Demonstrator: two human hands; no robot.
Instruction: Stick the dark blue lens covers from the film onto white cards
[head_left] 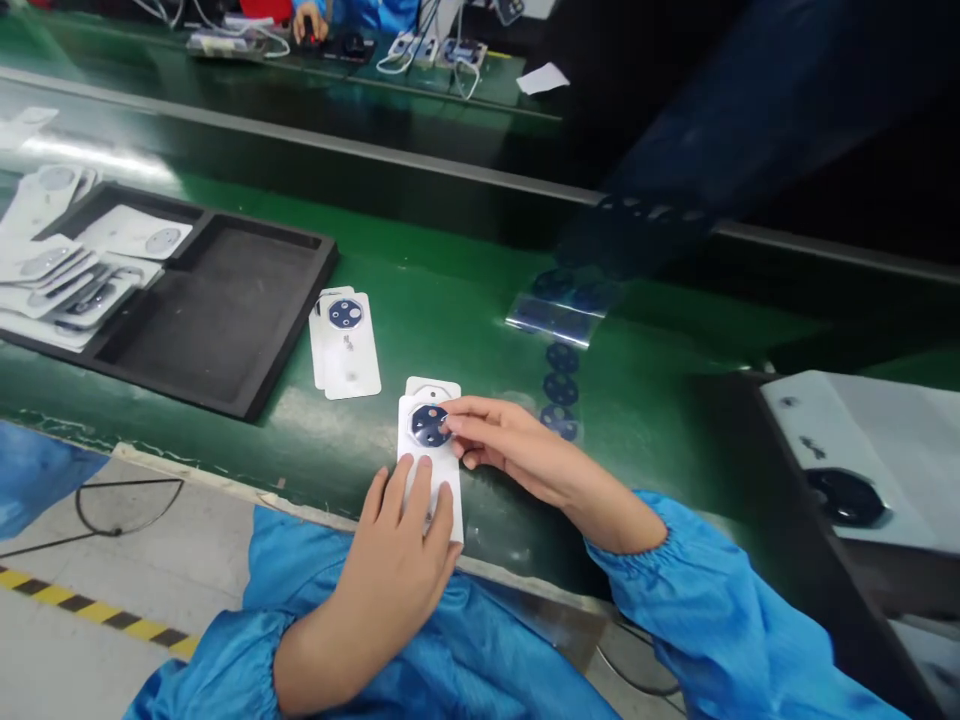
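Note:
A white card (442, 475) lies at the table's near edge, partly over another white card (435, 386). On its upper part sits a dark blue round film (428, 428) with several holes. My left hand (401, 575) rests on the lower part of the card, fingers spread flat. My right hand (517, 445) comes in from the right, thumb and forefinger pinched at the right edge of the blue film. Right of that hand, a clear strip carries several similar blue films (560, 386). Two more overlapping cards (351, 350) lie to the left, the upper one bearing a blue film.
A black divided tray (217, 300) stands on the green table (427, 270) at the left, with several white cards (60, 275) piled in and around it. At right is a dark tray (806, 545) holding white pieces. Across a rail, another person's hand (310, 22) shows.

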